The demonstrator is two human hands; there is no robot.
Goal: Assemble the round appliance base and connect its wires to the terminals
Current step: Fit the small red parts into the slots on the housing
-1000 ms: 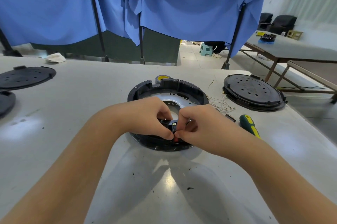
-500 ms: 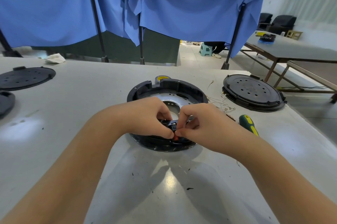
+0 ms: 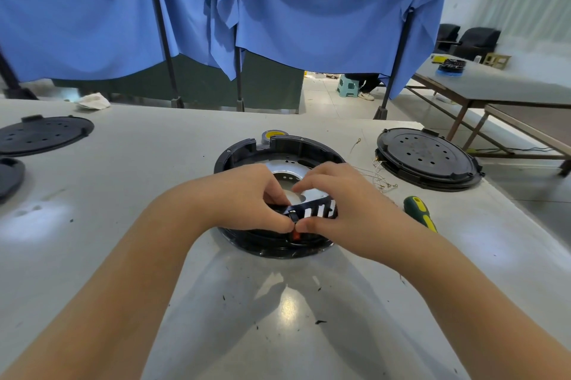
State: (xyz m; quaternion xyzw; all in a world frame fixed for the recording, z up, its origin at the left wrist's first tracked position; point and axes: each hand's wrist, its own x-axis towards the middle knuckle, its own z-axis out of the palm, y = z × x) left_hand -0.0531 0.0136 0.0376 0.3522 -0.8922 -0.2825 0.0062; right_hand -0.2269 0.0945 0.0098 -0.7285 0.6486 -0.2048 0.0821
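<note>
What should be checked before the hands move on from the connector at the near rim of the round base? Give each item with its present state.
1. Round base flat on the table: ok.
2. Left hand and right hand both pinching the small black part at the near rim: ok.
3. Red piece seated in its terminal: cannot tell, fingers hide it.
4. Loose wires connected: not ok, lying on the table.
5. Screwdriver within reach on the right: ok.
</note>
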